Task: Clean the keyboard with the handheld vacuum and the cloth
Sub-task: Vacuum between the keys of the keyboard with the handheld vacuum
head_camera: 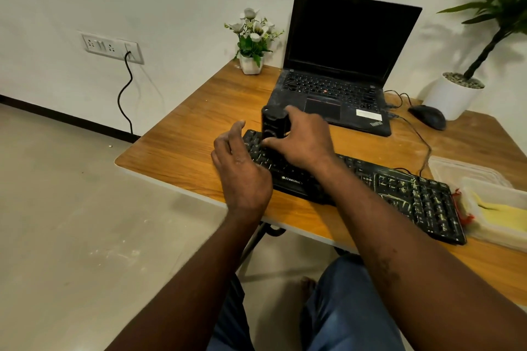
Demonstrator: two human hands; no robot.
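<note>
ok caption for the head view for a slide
Right hand holds the handheld vacuum on the dusty keyboard's left end; the left hand hovers open beside it.

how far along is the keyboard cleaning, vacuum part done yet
Not done. The right hand holds the black handheld vacuum on the left end of the keyboard; the left hand hovers open beside it. The right end remains streaked with pale debris. The yellow cloth lies untouched in its container.

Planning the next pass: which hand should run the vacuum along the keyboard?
Right. The right hand already grips the vacuum over the keyboard's left end; the left hand hovers open beside it.
</note>
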